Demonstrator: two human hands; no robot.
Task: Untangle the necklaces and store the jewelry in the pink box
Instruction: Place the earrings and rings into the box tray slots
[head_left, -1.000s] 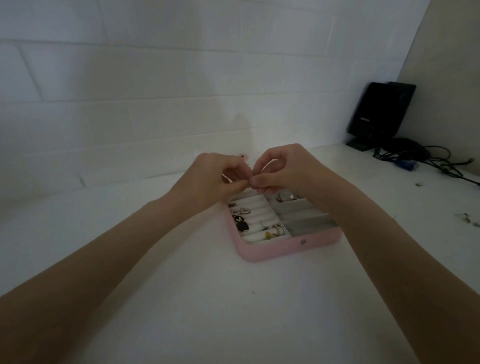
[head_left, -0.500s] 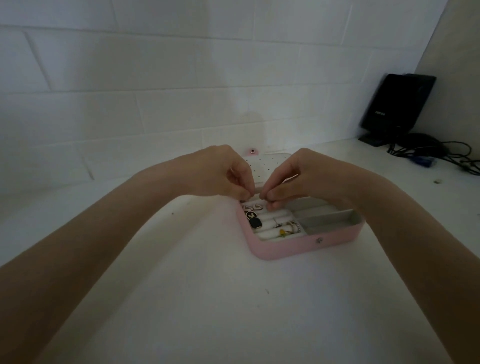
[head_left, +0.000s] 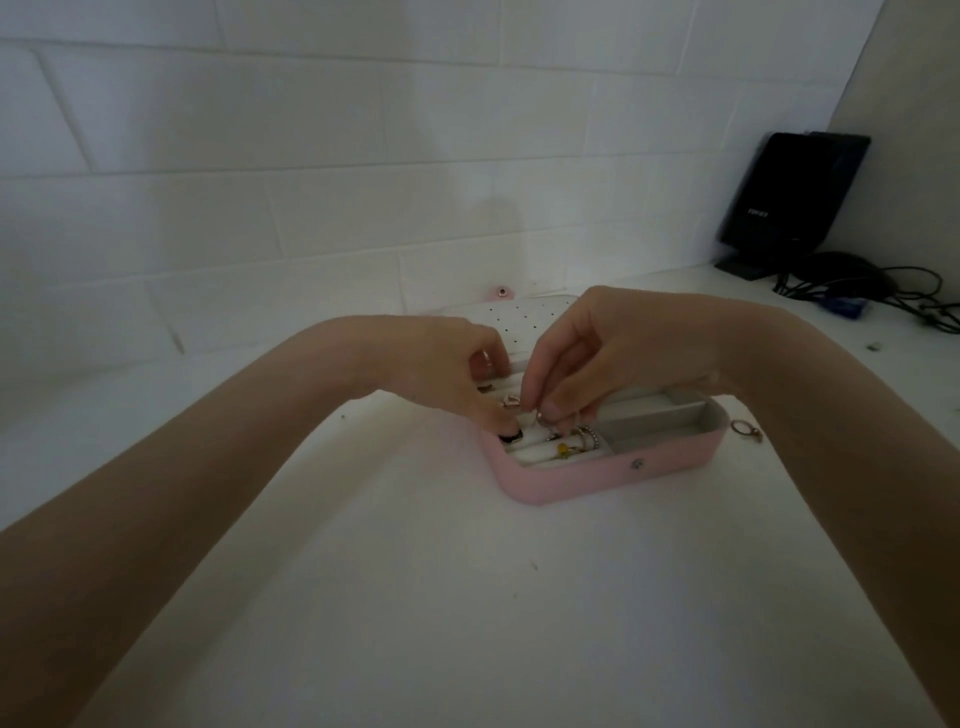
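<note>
A plain white matte tabletop (head_left: 415, 597) fills the near field, dim and faintly speckled, with both bare forearms reaching across it toward the shallow pink rectangular jewelry box (head_left: 618, 470). The box sits open on the table, a small metal snap on its front wall, white ring rolls on its left side and grey felt compartments on its right. Rings stand in the rolls: a black-faced ring (head_left: 509, 435) at the left end, a yellow-stoned ring (head_left: 563, 450) nearer the front wall, a stack of thin silver bands (head_left: 589, 439) beside it. Over the rolls, the left hand (head_left: 447, 369) curls its fingers down with the thumb tip on the padding; whether it pinches anything cannot be told. The right hand (head_left: 597, 358) pinches thumb and forefinger together on a small metallic piece too fine to identify. Just right of the box a loose pinkish metal ring (head_left: 744, 429) lies on the table. Behind the hands lies the box's white perforated lid (head_left: 524, 317). Beyond it rises a white-painted block wall (head_left: 363, 182). Far right of the box stands a black upright device (head_left: 789, 197) with faint unreadable lettering, dark cables (head_left: 883, 291) tangled at its foot.
</note>
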